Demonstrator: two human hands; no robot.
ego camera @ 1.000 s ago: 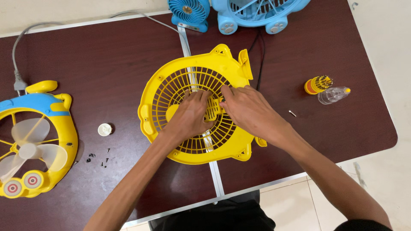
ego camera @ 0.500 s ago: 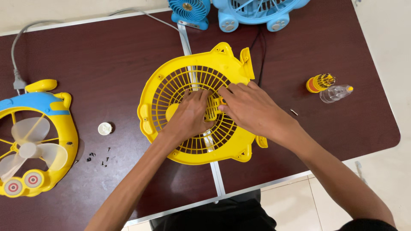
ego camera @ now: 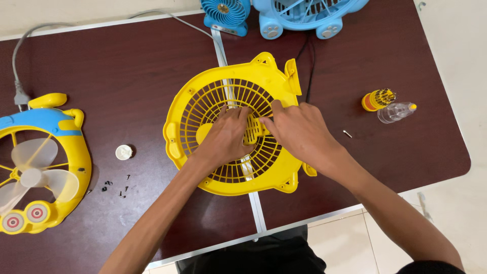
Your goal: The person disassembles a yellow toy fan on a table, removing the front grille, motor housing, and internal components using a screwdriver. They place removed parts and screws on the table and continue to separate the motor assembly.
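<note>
Yellow fan grille [ego camera: 203,106] at frame centre on the dark table [ego camera: 127,76], my left hand [ego camera: 225,137] and right hand [ego camera: 299,132] pressed flat on its hub, fingers pinching the yellow centre piece [ego camera: 252,129], loose screws [ego camera: 114,186] lower left.

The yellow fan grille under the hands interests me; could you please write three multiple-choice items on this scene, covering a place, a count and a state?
1. Where does the small white cap lie?
A. left of the yellow fan grille
B. on the grille
C. beside the blue fans

2. How many hands touch the grille?
A. none
B. one
C. two

3. How does the grille lie?
A. upright
B. flat
C. hanging

Answers:
1 A: white cap lies left of the yellow fan grille.
2 C: left hand and right hand both press its centre.
3 B: it rests on the table.
</note>
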